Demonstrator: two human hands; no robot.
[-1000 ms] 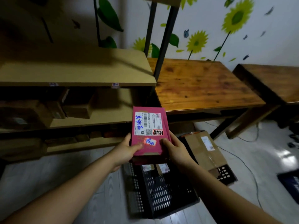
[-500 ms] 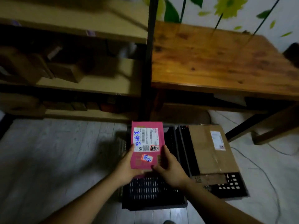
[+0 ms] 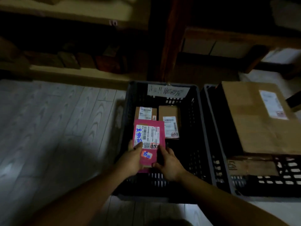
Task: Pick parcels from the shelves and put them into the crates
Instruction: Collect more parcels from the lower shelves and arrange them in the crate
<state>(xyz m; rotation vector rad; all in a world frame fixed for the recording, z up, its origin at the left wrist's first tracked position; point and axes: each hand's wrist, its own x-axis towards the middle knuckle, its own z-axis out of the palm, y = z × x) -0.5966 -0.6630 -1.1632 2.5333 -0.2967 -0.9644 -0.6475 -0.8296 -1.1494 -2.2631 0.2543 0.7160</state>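
A flat pink parcel (image 3: 149,141) with a white shipping label and blue handwriting is held low inside the left black crate (image 3: 201,136). My left hand (image 3: 132,159) grips its left edge with the thumb on the label. My right hand (image 3: 169,163) holds its lower right edge. Two small brown parcels (image 3: 168,114) with white labels lie on the crate floor just beyond the pink one.
A second black crate (image 3: 260,181) stands to the right, with a large brown carton (image 3: 260,121) lying over its top. Dark shelves (image 3: 73,70) holding several parcels run along the back left. A wooden table leg (image 3: 167,46) rises behind the crates. Grey wood floor (image 3: 57,128) lies to the left.
The pink parcel has come down from chest height in front of the shelves into the left crate, both hands still on it. The view has tilted down toward the floor.
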